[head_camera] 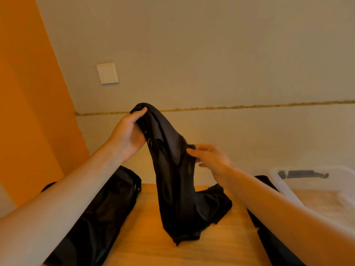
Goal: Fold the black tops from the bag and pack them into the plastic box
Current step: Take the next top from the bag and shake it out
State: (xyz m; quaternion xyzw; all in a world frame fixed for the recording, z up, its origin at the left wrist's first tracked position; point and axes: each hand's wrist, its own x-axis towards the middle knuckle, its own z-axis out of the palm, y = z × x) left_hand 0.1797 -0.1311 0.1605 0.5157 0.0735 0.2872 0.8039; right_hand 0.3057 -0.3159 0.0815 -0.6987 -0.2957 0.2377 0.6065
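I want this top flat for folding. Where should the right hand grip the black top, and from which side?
Likely the upper edge, level with where the left hand grips. The black top hangs bunched from that one high point, its tail heaped on the table, and the right hand pinches lower down. Coming from the right, it could draw that edge taut.

A thin black top (172, 179) hangs unfolded above the desk (146, 237), its upper end gripped in the left hand (128, 135) and its middle pinched by the right hand (211, 162), with its crumpled lower end resting on the wood. A black bag (107, 204) lies slumped at the left desk edge. The clear plastic box (284, 189) stands open at right, with more black fabric (269, 237) just beside it.
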